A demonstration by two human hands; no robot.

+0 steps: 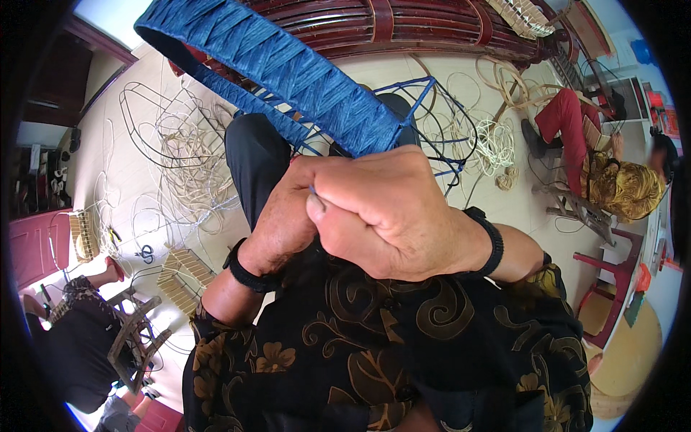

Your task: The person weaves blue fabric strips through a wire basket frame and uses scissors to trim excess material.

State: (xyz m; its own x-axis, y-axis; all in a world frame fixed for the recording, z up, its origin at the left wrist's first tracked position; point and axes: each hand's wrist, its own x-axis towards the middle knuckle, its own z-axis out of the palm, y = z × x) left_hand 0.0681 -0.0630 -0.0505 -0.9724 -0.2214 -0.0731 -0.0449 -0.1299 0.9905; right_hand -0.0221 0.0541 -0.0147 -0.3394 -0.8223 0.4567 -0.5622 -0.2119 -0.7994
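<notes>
My two hands meet just in front of my chest, at the near end of a blue woven frame [273, 68]. The frame is a long band of crossed blue strips with bare blue-wrapped rods beneath, lying over my knees. My right hand [389, 212] is closed in a fist with the thumb bent. A speck of blue strand [312, 190] shows by its thumb tip. Pressed against it, my left hand [281, 216] looks closed too, but its fingers are mostly hidden behind the right hand, and what it grips cannot be seen.
Loose pale cord [191, 147] lies tangled on the floor at left, beside a dark wire frame [133, 108]. More cord [493, 147] is heaped at right. A dark red bench [417, 29] stands ahead. People sit at right [619, 180] and lower left [79, 345].
</notes>
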